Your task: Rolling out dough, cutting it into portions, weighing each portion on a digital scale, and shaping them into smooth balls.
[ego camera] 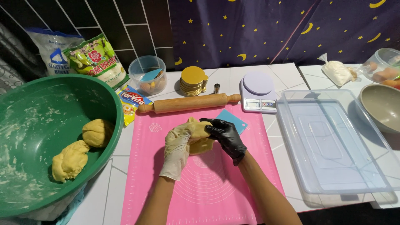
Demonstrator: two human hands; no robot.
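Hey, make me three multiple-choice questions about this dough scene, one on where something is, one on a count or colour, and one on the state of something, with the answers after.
1. Where does the rolling pin lie?
A. inside the green bowl
B. along the far edge of the pink mat
C. in the clear tray

2. How many dough lumps sit in the green bowl?
A. two
B. four
C. none

3. What are the hands doing?
A. resting flat on the mat
B. both gripping one piece of dough
C. holding the scale

Answers:
1 B: it lies across the top of the pink mat.
2 A: two yellow lumps show in it.
3 B: left hand and right hand close on the dough piece.
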